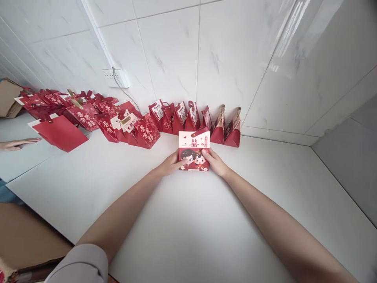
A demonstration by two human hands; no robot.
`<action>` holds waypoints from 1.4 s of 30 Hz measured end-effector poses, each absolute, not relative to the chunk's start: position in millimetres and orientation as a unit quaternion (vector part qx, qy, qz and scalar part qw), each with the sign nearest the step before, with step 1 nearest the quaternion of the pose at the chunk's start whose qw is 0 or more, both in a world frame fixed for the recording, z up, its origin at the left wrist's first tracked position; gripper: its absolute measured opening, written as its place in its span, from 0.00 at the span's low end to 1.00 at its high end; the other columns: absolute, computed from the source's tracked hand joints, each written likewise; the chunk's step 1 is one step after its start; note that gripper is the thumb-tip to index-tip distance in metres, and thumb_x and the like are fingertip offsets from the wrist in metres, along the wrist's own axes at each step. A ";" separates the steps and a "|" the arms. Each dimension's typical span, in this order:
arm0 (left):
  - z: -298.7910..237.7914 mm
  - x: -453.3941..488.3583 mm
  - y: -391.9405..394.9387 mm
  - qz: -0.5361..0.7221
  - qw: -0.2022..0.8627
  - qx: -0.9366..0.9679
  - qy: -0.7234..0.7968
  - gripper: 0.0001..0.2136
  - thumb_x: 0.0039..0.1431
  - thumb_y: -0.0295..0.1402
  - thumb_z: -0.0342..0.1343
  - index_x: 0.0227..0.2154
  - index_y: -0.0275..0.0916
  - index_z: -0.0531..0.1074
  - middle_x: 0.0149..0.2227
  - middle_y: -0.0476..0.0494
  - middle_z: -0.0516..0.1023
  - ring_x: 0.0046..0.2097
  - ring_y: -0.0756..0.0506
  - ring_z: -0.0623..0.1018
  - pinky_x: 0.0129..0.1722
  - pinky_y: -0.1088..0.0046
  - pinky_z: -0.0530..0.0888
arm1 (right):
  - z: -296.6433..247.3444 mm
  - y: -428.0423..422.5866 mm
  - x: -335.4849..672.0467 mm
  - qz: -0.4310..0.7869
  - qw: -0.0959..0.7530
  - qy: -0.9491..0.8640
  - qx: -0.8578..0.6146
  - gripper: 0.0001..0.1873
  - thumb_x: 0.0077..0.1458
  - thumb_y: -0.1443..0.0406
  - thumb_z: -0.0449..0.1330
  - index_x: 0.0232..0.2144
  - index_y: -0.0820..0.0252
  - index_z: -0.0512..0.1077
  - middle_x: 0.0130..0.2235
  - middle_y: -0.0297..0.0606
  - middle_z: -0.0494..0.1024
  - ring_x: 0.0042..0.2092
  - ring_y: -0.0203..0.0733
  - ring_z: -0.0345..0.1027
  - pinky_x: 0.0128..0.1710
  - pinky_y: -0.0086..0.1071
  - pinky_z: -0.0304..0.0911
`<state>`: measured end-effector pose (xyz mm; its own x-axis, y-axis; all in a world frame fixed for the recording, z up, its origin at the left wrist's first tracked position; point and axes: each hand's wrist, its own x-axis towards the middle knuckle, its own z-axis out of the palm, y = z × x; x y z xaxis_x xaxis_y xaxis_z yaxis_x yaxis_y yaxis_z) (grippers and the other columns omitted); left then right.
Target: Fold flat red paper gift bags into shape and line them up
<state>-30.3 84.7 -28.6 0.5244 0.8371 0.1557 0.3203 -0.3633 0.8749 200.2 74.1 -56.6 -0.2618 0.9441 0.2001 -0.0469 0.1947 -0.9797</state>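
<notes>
Between my two hands I hold a small red and white gift box upright, with a cartoon couple on its front and a red strap on top. My left hand grips its left side, the thumb lying on the printed front. Around the right edge my right hand is closed, its thumb also on the front. Just behind stands a row of similar red gift boxes, some with white tags, the two at the right end with gold-coloured straps.
More red boxes crowd the left along the tiled wall. Another person's hand rests on the adjoining table at far left. A cable runs from a wall socket. Cardboard lies below the white table.
</notes>
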 end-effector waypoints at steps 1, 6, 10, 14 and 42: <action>-28.0 -29.6 84.6 0.316 0.409 0.760 0.393 0.27 0.59 0.49 0.56 0.58 0.41 0.65 0.58 0.41 0.74 0.57 0.38 0.74 0.57 0.61 0.72 | -56.9 76.7 201.7 0.516 0.487 -0.601 -0.368 0.29 0.60 0.44 0.56 0.55 0.53 0.64 0.56 0.40 0.74 0.56 0.49 0.69 0.58 0.44 0.64; -31.2 -28.9 86.0 0.377 0.363 0.725 0.448 0.29 0.60 0.50 0.53 0.58 0.40 0.57 0.50 0.40 0.78 0.47 0.42 0.80 0.46 0.66 0.76 | -56.3 80.5 205.0 0.456 0.531 -0.580 -0.417 0.32 0.56 0.44 0.60 0.56 0.51 0.58 0.59 0.43 0.71 0.50 0.48 0.74 0.48 0.42 0.72; -35.6 -32.1 92.8 0.363 0.352 0.747 0.433 0.23 0.60 0.51 0.53 0.50 0.39 0.68 0.48 0.41 0.78 0.47 0.41 0.79 0.47 0.66 0.75 | -51.4 81.1 215.9 0.494 0.447 -0.638 -0.385 0.26 0.57 0.44 0.59 0.47 0.56 0.71 0.49 0.40 0.79 0.51 0.51 0.73 0.54 0.44 0.67; -37.4 -33.7 99.0 0.360 0.384 0.754 0.392 0.23 0.62 0.53 0.49 0.41 0.37 0.77 0.51 0.38 0.76 0.53 0.39 0.76 0.56 0.64 0.71 | -45.5 81.0 223.7 0.555 0.396 -0.659 -0.317 0.27 0.56 0.48 0.63 0.52 0.56 0.73 0.53 0.38 0.77 0.55 0.52 0.70 0.58 0.45 0.64; -37.0 -29.2 97.6 0.369 0.455 0.692 0.421 0.27 0.59 0.58 0.49 0.39 0.36 0.73 0.38 0.41 0.79 0.40 0.42 0.78 0.48 0.64 0.75 | -52.2 82.5 221.8 0.466 0.400 -0.686 -0.390 0.25 0.59 0.46 0.59 0.50 0.55 0.74 0.49 0.37 0.79 0.52 0.52 0.73 0.56 0.47 0.66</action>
<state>-29.2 97.6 -37.0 0.3726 0.9193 0.1270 0.2474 -0.2302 0.9412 221.8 82.5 -52.2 -0.3759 0.9081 0.1847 0.1620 0.2607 -0.9517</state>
